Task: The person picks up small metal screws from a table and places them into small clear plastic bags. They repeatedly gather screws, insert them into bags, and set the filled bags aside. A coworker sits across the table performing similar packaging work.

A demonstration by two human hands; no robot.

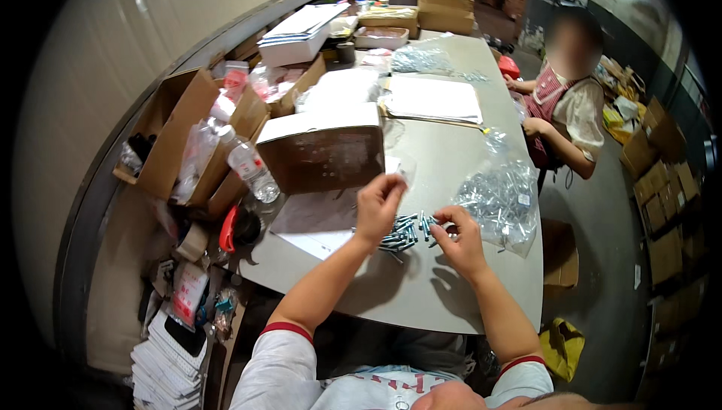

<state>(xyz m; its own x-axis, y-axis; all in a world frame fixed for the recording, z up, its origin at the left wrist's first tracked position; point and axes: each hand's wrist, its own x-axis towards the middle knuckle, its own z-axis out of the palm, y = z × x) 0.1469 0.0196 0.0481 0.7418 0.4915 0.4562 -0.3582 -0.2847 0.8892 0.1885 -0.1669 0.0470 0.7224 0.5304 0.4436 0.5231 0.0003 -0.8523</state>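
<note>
A loose pile of silver bolts [397, 238] lies on the grey table in front of me. My left hand [378, 205] is above the pile's far left side, thumb and fingers pinched together. A faint see-through piece of plastic [407, 168] shows beside these fingertips; I cannot make out whether they hold it. At the pile's right end, my right hand [462, 244] curls its thumb and fingers around a few bolts. Just beyond that hand rests a clear plastic bag [500, 203] full of similar bolts. An open cardboard box [320, 156] stands on its side behind my left hand, with white paper [312, 223] under its front.
Left of the box are a water bottle [252, 165], a red-handled tape dispenser [228, 229] and cartons [169, 128] of plastic bags. Farther back lie a paper stack [432, 99] and more bagged parts [421, 59]. Another person [564, 101] sits at the table's right edge.
</note>
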